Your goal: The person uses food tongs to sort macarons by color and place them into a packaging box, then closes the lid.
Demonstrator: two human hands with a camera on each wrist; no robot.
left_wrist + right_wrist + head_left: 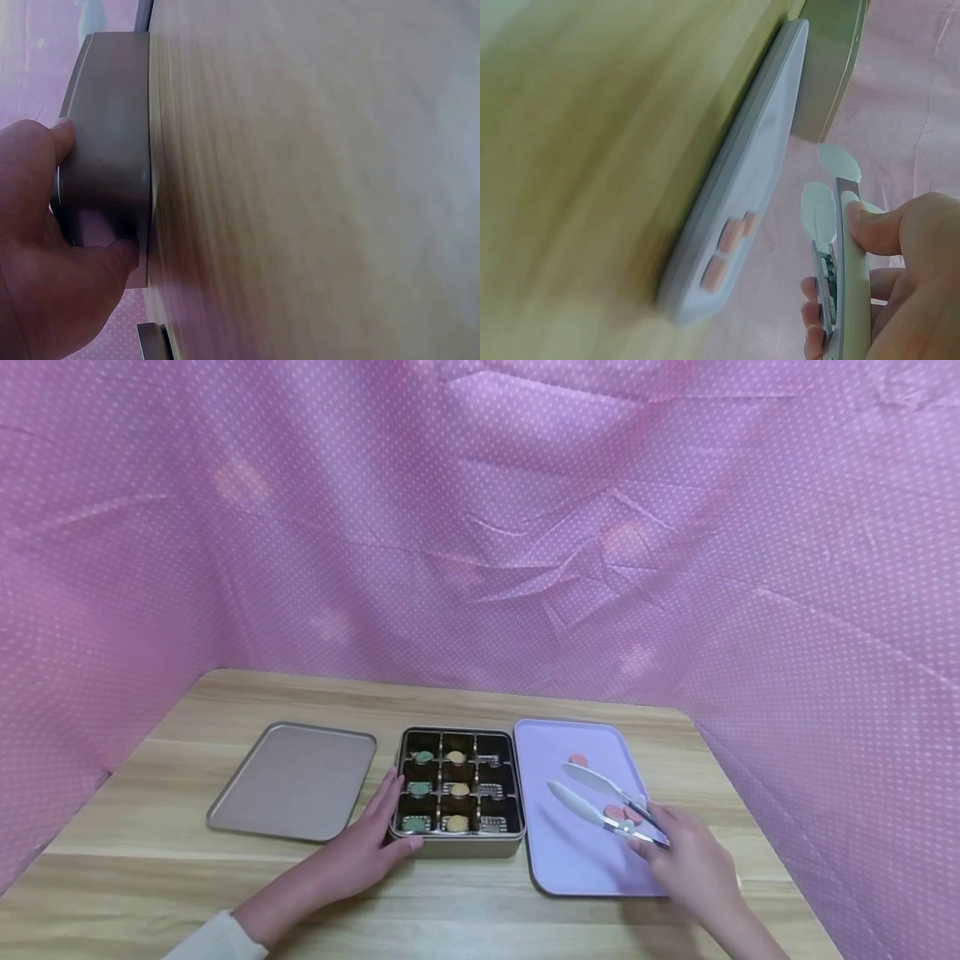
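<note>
A tin box (467,847) with a divided dark insert sits mid-table. Green round pieces (419,788) occupy its left column, yellow ones (455,789) the middle, and the right column shows bare patterned bottoms. My left hand (367,843) grips its near left corner, thumb on the front wall (112,112) and fingers along the left side. In my right hand (693,860) is a pair of tongs (583,808), held above a lilac tray (555,868). The tongs' pale blades stand apart with nothing between them. Three pink round pieces (731,236) lie on the tray, partly behind the tongs in the head view.
Left of the box, a flat tin lid (296,781) lies on the wooden table (135,802). The tray stands right beside the box's right wall. Pink dotted cloth (480,527) hangs around the back and sides.
</note>
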